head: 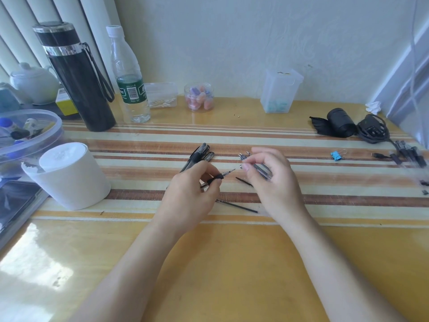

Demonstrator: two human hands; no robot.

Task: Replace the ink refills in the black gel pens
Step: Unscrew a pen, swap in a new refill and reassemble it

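Above the striped table (325,145), the left hand (192,194) grips a gel pen (220,177), refill tip exposed; the right hand (271,175) pinches its silver nose cone (241,166). Next, likely, threading the cone on.

We note a glossy, smooth desk (232,263), a clear plastic bottle (128,75), a black flask (76,77) with bright metal bands, a matt white paper roll (69,175), a clear plastic tub (279,91).

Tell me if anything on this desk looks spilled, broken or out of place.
Nothing looks spilled or broken. The only loose bits are one thin black refill lying alone near the front of the striped mat, and a small dark piece between the hands, which looks like part of the pen being worked on.
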